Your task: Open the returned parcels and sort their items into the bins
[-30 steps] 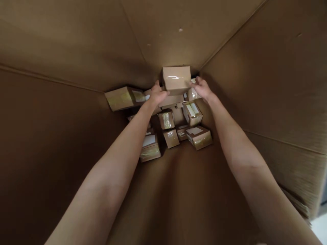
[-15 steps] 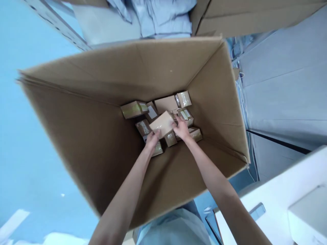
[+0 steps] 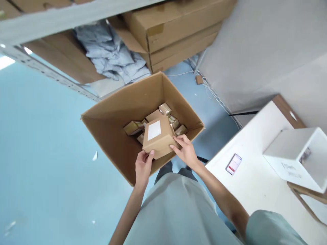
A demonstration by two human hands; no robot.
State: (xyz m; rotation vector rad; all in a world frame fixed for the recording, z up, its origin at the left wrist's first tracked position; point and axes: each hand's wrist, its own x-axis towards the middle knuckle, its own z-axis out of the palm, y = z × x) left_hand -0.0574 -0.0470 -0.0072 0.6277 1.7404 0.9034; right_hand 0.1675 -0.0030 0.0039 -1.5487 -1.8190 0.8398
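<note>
A small brown cardboard box (image 3: 165, 134) with a white label on top is held between my two hands, above the opening of a large cardboard carton (image 3: 109, 136). My left hand (image 3: 143, 165) grips its near left corner, thumb against the side. At its right corner, my right hand (image 3: 185, 149) pinches the edge with thumb and fingers. Below it, inside the carton, lie several small taped boxes (image 3: 133, 127); the held box hides some of them.
Behind the carton a metal shelf (image 3: 63, 23) bears grey plastic bags (image 3: 114, 56) and stacked cardboard boxes (image 3: 178, 30). On the right, a white table (image 3: 250, 173) carries a phone (image 3: 233, 164) and a white box (image 3: 291, 156). Cables (image 3: 217, 97) run along the floor by the wall.
Both hands have come up from deep in the carton with a box between them. The view has drawn back, now showing more of the shelf, floor and table.
</note>
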